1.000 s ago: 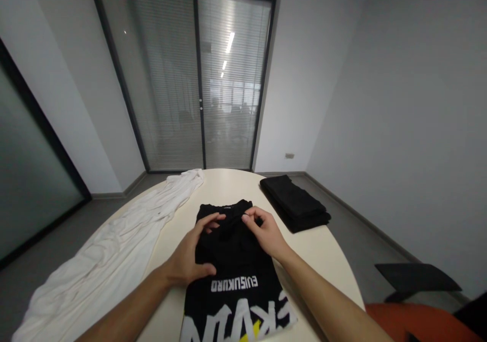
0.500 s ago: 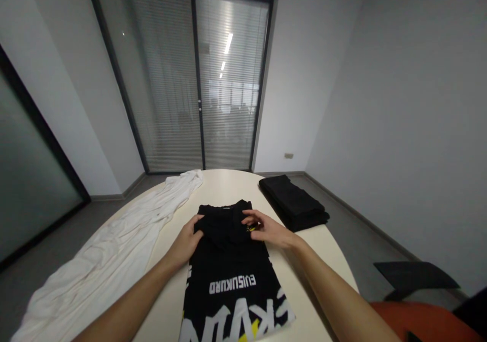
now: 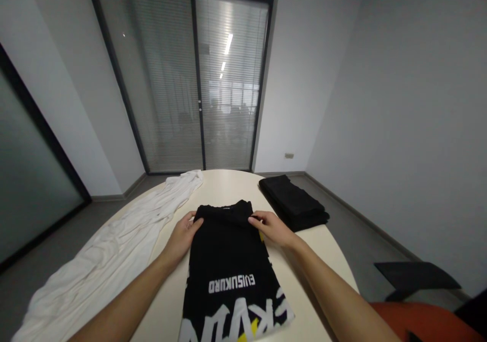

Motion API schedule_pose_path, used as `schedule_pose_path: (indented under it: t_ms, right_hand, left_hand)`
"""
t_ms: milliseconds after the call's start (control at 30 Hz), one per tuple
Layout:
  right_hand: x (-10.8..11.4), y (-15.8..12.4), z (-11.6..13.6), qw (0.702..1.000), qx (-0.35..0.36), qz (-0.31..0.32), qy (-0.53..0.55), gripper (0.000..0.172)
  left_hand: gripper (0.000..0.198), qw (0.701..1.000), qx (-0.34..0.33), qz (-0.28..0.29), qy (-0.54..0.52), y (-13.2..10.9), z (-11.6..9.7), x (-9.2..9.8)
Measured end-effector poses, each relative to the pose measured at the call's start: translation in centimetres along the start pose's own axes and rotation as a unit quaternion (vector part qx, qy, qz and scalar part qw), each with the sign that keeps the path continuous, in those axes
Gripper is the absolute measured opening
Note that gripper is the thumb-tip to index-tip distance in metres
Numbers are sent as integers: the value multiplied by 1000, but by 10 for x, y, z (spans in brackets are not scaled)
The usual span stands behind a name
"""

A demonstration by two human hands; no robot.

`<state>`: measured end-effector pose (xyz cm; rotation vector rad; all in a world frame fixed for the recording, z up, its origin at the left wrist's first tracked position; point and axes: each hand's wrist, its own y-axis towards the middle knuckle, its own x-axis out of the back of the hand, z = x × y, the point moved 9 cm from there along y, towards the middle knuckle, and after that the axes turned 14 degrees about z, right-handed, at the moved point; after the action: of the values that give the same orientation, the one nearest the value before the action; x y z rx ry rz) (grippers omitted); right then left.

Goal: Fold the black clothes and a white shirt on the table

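— Where is the black T-shirt (image 3: 230,250)?

— Flat on the round table (image 3: 228,182), between the two hands. The left hand (image 3: 181,234) is at its far left corner and the right hand (image 3: 273,229) at its far right corner.

— Which way does it run?

— Its long axis goes straight away from the person. The collar end lies just past the fingertips. The white lettering lies behind the fingers, toward the wrists, and the big white-and-yellow print is nearest the person.

— What are the fingers doing?

— The left fingers (image 3: 195,222) are curled shut on the shirt's edge, with cloth held between them and the thumb. The right fingers (image 3: 255,220) are bent, with their tips pressed on the top edge. I cannot tell whether they pinch any cloth.

— And around them?

— A long white garment (image 3: 114,243) lies rumpled outward of the left fingers, near them but not touching the shirt. A folded black garment (image 3: 294,202) sits beyond and outward of the right fingers, close by but apart.
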<state>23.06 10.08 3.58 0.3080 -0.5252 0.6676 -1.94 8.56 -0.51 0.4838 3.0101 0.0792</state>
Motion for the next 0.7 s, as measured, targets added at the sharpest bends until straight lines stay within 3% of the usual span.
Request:
schedule_pose_path:
  t_ms: [100, 200, 300, 367, 467, 600, 700]
  right_hand:
    - [9, 1, -14, 997, -29, -72, 24, 45]
    - [3, 4, -40, 994, -83, -38, 55, 46]
    - [1, 3, -54, 992, -98, -22, 70, 44]
    - [4, 2, -54, 993, -90, -34, 68, 44]
    - [7, 5, -43, 992, -57, -54, 94, 43]
    - [17, 12, -35, 976, -1, -142, 165, 44]
    - [11, 20, -52, 964, -35, -153, 216, 49]
  left_hand:
    - [60, 999, 29, -31, 17, 1, 9, 11]
    - [72, 998, 60, -30, 5, 1, 19, 14]
    - [88, 999, 43, 8, -11, 1, 18, 9]
    - [78, 999, 13, 27, 20, 1, 8, 5]
    - [57, 995, -38, 4, 93, 4, -14, 8]
    - [76, 993, -92, -44, 68, 12, -28, 19]
    - [90, 998, -43, -48, 11, 22, -5, 27]
